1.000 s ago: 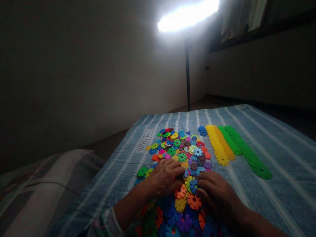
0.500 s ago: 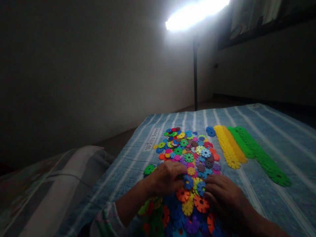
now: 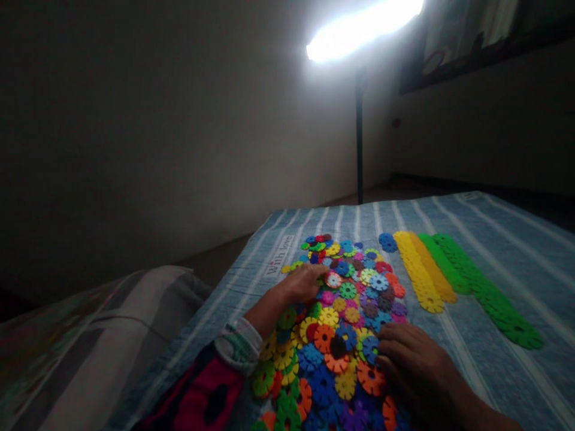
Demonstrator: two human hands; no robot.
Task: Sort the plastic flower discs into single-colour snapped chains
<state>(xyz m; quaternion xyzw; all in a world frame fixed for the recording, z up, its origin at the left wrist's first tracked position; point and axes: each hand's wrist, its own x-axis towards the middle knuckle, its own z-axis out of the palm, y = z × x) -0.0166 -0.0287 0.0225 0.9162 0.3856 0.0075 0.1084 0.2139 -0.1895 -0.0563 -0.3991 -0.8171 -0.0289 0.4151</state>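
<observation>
A large heap of colourful notched plastic discs [image 3: 345, 383] spreads over the cloth in front of me. My left hand [image 3: 304, 282] reaches into the middle of the heap, its fingers bent together with the tips beside a white and red disc [image 3: 333, 279]. Whether it grips that disc is hidden. Low on the heap's right edge, my right hand [image 3: 415, 362] has its fingers curled together, and a blue disc [image 3: 371, 349] touches or lies beside its fingertips. The palm side is out of sight.
Right of the heap, overlapping discs form rows: yellow [image 3: 417, 275], darker yellow [image 3: 435, 272] and green [image 3: 507, 311], plus a short blue group [image 3: 387, 242]. A striped blue cloth [image 3: 503, 251] covers the surface. A bright lamp on a stand [image 3: 359, 137] is behind; grey striped fabric [image 3: 130, 329] lies left.
My left hand has moved forward and slightly left, up the heap, uncovering yellow, orange and blue discs nearer me. My right hand stays at about the same place. The view has shifted slightly.
</observation>
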